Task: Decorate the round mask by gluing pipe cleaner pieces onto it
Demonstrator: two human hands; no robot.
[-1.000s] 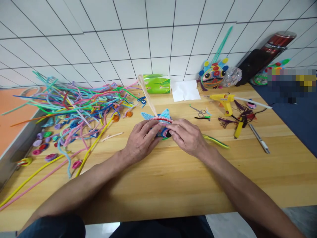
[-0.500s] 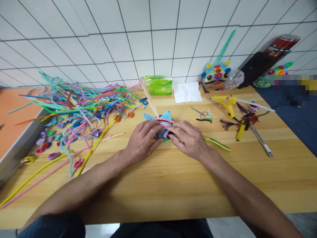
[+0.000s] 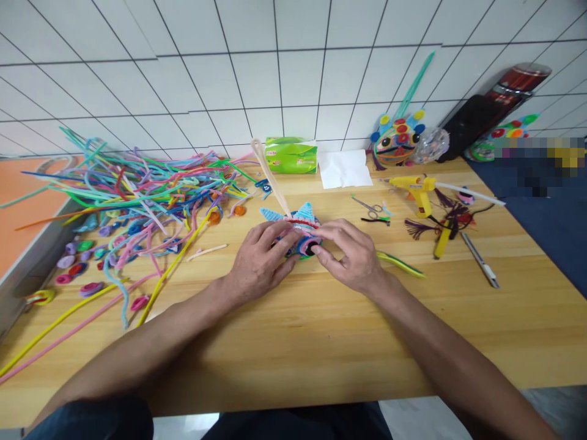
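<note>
Between my hands, on the wooden table, lies a pipe-cleaner animal face (image 3: pixel 302 227) with two light-blue ears, a red and pink brow band and a long beige stem sticking up from its top. A round eye (image 3: pixel 310 246) of pink and blue coils with a black centre shows on its right half. My left hand (image 3: pixel 263 253) is closed on the left side of the face, its fingers covering that part. My right hand (image 3: pixel 351 253) has its thumb and fingers at the right eye and brow, bent round that edge. The face's lower part is mostly hidden.
Left, a heap of pipe cleaners (image 3: pixel 151 189) spreads among small coiled pieces. Behind stand a green tissue pack (image 3: pixel 291 155), white paper (image 3: pixel 345 169) and a finished face (image 3: pixel 397 143). Right lie scissors (image 3: pixel 370 208), a yellow glue gun (image 3: pixel 416 190), tassels and a craft knife (image 3: pixel 479 260).
My right hand has shifted slightly right, its thumb and fingers a little farther apart, so more of the coiled eye shows. My left hand stays at the face. The whole view has shifted slightly.
</note>
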